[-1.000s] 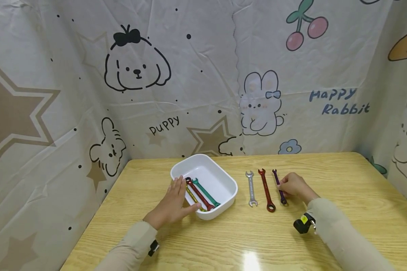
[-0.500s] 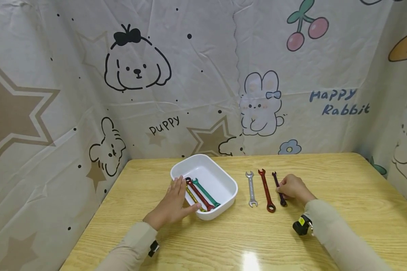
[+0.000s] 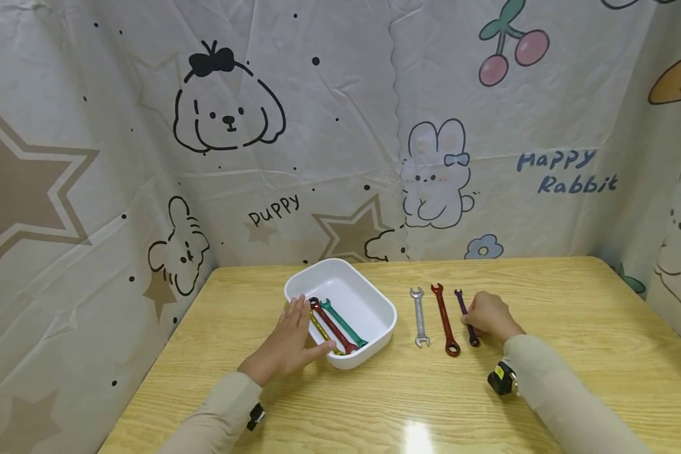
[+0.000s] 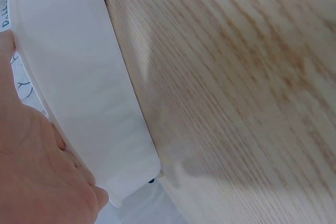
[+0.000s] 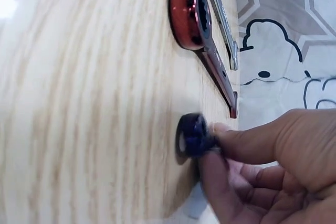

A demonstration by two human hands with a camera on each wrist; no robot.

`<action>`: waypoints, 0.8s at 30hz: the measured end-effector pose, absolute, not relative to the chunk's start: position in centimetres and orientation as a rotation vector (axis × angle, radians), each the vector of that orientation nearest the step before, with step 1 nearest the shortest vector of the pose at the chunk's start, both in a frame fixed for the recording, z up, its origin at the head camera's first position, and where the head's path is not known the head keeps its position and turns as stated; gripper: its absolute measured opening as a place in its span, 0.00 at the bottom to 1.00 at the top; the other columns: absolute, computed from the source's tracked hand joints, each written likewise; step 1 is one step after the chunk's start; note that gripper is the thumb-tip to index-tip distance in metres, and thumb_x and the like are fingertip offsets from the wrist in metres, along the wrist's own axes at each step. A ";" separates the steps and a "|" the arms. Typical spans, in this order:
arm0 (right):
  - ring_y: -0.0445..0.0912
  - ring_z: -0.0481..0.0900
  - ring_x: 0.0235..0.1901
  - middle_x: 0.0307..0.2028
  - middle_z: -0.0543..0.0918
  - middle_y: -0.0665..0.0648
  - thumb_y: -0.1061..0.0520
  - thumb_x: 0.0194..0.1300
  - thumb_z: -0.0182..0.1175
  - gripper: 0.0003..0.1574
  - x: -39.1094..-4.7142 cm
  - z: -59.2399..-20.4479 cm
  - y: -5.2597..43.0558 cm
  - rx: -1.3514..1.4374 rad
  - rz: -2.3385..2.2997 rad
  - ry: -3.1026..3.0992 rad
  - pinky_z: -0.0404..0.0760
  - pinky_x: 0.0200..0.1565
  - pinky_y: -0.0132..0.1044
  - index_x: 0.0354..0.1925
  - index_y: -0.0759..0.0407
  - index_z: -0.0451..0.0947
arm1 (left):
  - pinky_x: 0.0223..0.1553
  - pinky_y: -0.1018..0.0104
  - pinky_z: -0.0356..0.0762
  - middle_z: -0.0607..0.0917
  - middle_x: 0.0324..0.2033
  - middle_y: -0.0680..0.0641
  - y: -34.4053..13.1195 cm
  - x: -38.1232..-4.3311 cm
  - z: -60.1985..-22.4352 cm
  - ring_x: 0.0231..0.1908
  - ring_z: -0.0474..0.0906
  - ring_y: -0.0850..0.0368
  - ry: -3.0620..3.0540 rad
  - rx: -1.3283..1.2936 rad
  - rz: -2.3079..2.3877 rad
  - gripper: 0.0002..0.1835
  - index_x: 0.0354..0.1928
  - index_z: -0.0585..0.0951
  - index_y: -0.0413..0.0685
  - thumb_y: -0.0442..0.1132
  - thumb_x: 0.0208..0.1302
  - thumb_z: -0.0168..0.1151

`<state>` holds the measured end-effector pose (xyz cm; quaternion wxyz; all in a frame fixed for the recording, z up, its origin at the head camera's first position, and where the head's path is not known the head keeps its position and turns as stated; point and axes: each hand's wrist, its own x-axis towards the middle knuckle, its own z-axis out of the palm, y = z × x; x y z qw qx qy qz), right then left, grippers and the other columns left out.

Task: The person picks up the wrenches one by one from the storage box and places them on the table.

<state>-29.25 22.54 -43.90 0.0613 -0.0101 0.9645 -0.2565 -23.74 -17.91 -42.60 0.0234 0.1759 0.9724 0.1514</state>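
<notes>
1. Sitting left of centre on the wooden table (image 3: 567, 403), one white tub (image 3: 366, 302) is holding three wrenches: a yellow wrench (image 3: 320, 328) along the left wall, a red wrench (image 3: 333, 326) beside it, and a green wrench (image 3: 343, 323) to the right.
2. Three more wrenches are lying in a row outside, right of the tub: a silver wrench (image 3: 420, 318), a second red wrench (image 3: 445, 321) and, furthest right, a purple wrench (image 3: 462, 307).
3. Of the two hands, the left hand (image 3: 288, 337) is resting on the tub's rim, fingers straight, thumb spread apart.
4. Meanwhile, the right hand (image 3: 490, 313) is pinching the purple wrench between thumb and fingers; whether that wrench is touching the table, one cannot tell.
5. Behind everything, one printed cloth (image 3: 340, 126) is hanging.
</notes>
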 end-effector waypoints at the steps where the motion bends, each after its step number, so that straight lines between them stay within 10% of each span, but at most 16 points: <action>1: 0.43 0.74 0.15 0.13 0.76 0.52 0.60 0.58 0.64 0.15 -29.2 -43.9 22.5 -0.051 -0.747 2.934 0.70 0.22 0.34 0.17 0.62 0.75 | 0.71 0.44 0.42 0.40 0.74 0.35 -17.9 -23.7 -42.6 0.73 0.34 0.38 3.011 0.543 0.468 0.56 0.73 0.45 0.32 0.70 0.62 0.51; 24: 0.40 0.66 0.10 0.05 0.66 0.46 0.59 0.58 0.65 0.26 -29.2 -44.4 22.6 -0.099 -0.753 2.963 0.66 0.21 0.33 0.07 0.58 0.72 | 0.71 0.45 0.42 0.40 0.74 0.35 -18.1 -24.0 -43.0 0.73 0.34 0.38 3.022 0.552 0.471 0.58 0.74 0.44 0.33 0.73 0.60 0.49</action>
